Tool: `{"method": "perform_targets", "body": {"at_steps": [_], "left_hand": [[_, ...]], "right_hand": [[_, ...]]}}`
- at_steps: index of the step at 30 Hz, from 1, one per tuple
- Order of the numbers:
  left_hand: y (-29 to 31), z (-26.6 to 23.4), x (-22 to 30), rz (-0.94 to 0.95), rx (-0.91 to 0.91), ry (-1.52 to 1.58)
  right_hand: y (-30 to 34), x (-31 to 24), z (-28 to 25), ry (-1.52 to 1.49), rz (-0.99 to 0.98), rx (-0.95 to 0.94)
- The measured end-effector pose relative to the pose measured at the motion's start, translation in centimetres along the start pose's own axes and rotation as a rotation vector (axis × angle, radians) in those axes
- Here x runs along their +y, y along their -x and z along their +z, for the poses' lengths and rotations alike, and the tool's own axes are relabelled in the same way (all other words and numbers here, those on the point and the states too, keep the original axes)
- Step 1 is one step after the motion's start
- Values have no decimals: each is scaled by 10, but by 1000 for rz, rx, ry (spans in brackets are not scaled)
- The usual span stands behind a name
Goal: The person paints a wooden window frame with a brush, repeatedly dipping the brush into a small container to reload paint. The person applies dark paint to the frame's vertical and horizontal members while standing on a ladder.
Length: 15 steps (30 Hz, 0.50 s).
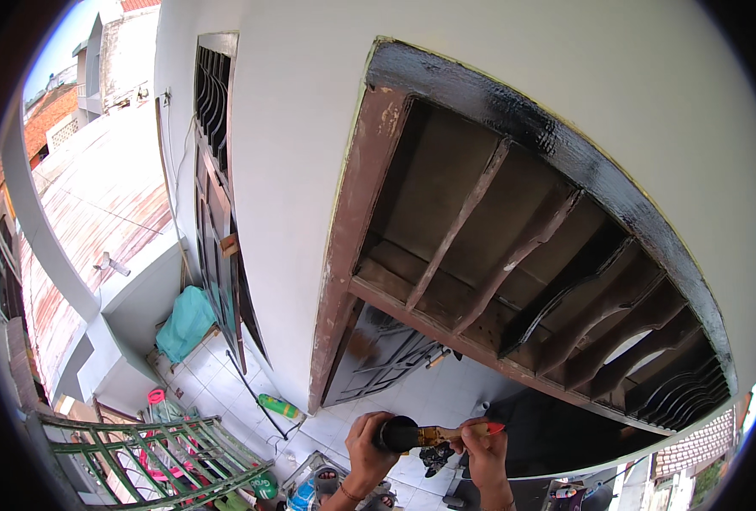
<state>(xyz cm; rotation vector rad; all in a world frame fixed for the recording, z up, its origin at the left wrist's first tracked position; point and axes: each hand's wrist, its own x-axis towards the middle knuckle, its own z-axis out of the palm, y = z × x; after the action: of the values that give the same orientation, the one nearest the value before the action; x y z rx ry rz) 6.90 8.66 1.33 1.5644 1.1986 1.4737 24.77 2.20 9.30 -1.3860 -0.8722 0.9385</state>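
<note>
My left hand [367, 453] is wrapped round a small black cup [396, 435], just below the wooden frame. A paintbrush [433, 436] with a red-tipped handle is gripped in my right hand [485, 456]. Its dark bristle end is at the cup's rim; whether the bristles dip inside, I cannot tell. Above both hands spans a transom frame [365, 170] of old brown wood. Glossy black coats its top beam [514, 106] and one wavy slat [565, 294]. Several other slats [514, 255] are brown and worn.
At lower left stands a green metal railing or rack [152, 460]. A second dark door [212, 230] hangs along the white wall [284, 170]. On the tiled floor lie a green cylinder [277, 406] and a teal cover [186, 324]. Beneath the frame is a dark door leaf [378, 349].
</note>
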Motion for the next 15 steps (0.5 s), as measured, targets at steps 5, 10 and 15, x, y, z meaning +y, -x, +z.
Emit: {"method": "perform_targets", "body": {"at_steps": [5, 10, 15], "left_hand": [[-7, 2, 9, -42, -14, 34], [-13, -3, 9, -25, 16, -59], [-7, -10, -4, -22, 52, -99]], "right_hand": [[-2, -3, 1, -263, 61, 36], [-12, -5, 9, -639, 124, 71], [-31, -39, 36, -841, 63, 115]]}}
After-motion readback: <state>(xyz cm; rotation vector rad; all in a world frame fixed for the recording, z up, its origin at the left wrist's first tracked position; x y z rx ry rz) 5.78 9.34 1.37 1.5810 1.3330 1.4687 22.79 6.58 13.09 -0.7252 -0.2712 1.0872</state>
